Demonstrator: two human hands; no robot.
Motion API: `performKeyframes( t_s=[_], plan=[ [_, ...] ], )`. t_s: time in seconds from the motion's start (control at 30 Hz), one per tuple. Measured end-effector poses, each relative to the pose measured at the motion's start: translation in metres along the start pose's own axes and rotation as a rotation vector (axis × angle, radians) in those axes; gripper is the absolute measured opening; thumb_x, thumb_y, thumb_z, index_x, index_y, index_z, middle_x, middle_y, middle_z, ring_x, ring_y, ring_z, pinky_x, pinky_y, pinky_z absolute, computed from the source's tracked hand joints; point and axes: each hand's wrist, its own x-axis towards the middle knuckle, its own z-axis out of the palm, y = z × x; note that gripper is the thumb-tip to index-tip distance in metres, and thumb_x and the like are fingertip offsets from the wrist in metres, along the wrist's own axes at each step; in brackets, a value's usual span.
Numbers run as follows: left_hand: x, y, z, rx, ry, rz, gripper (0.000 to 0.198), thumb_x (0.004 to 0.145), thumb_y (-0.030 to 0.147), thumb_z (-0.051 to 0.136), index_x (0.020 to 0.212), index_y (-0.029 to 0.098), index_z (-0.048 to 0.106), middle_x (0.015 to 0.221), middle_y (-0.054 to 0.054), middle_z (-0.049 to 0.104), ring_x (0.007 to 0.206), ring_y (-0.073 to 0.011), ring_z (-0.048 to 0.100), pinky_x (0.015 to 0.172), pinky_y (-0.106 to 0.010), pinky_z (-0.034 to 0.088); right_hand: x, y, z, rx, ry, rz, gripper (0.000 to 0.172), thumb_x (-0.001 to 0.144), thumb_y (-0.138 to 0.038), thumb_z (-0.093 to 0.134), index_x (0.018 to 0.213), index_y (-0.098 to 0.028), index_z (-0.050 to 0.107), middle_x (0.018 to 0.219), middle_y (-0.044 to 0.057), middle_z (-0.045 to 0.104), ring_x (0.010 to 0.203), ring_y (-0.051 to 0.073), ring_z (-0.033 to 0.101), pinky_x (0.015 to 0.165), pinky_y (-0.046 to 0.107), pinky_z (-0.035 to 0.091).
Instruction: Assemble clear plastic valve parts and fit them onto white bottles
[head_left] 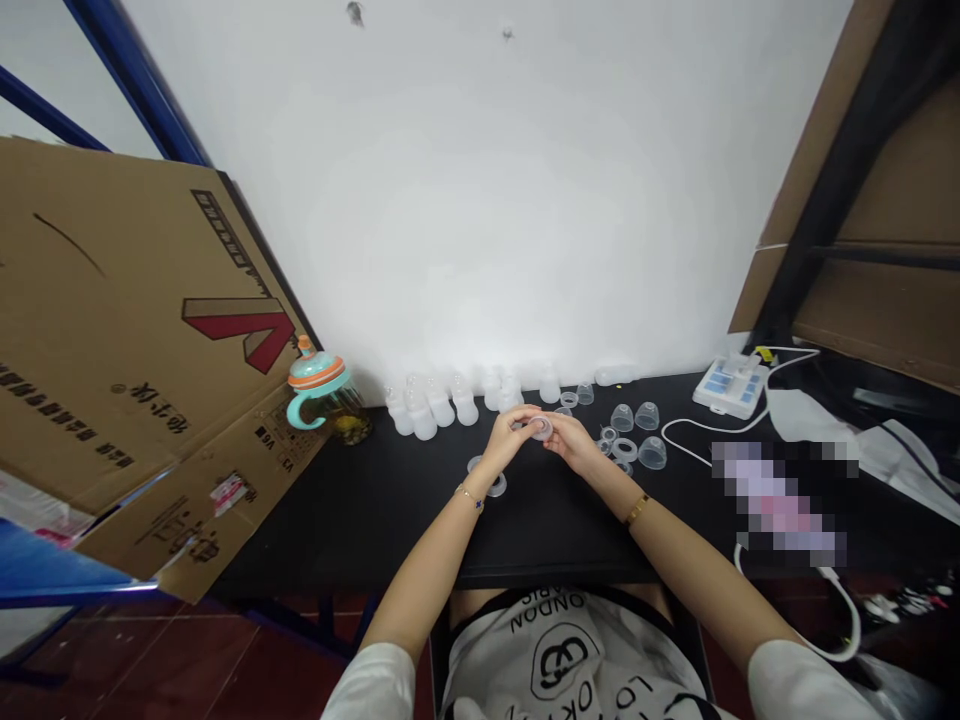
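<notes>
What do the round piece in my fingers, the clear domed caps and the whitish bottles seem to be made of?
Round piece: plastic or silicone, too small to tell which; it looks pale, smooth and translucent.
Domed caps: probably hard, glossy plastic, since the black tabletop shows through and highlights catch them.
Bottles: perhaps frosted plastic, judging by their milky, cloudy walls.
</notes>
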Motion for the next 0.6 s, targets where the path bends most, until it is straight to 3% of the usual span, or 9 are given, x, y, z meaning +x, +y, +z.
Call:
performKeyframes(
  t_s=[0.2, 0.43, 0.6],
  plan=[
    [0.0010, -0.0090, 0.0017, -0.031, 0.042, -0.042, 0.022, 0.077, 0.035, 0.076, 0.091, 0.019, 0.081, 0.115, -0.010, 0.072, 0.102, -0.0247, 0.065, 0.090, -0.036, 0.051, -0.0027, -0.0025, 0.0006, -0.002, -0.022, 0.002, 0.004, 0.083, -0.017, 0.072, 0.078, -0.017, 0.072, 0.064, 0.002, 0.069, 0.051, 0.010, 0.060, 0.049, 0.019, 0.049],
    [-0.0010, -0.0070, 0.0021, -0.059, 0.046, -0.052, 0.027, 0.079, 0.040, 0.074, 0.095, 0.019, 0.080, 0.110, -0.009, 0.073, 0.095, -0.0224, 0.065, 0.077, -0.031, 0.051, -0.0035, -0.0051, 0.0042, 0.029, -0.079, 0.143, 0.016, 0.093, -0.028, 0.065, 0.081, -0.016, 0.067, 0.065, 0.004, 0.071, 0.050, 0.011, 0.061, 0.052, 0.021, 0.052],
    [-0.0017, -0.0087, 0.0023, -0.054, 0.045, -0.086, 0.027, 0.078, 0.038, 0.073, 0.095, 0.018, 0.080, 0.102, -0.009, 0.074, 0.088, -0.0208, 0.065, 0.073, -0.030, 0.050, -0.0046, -0.0067, 0.0054, 0.003, -0.041, 0.186, 0.022, 0.097, -0.021, 0.056, 0.079, -0.014, 0.066, 0.063, 0.005, 0.070, 0.051, 0.011, 0.063, 0.053, 0.021, 0.053]
  ],
)
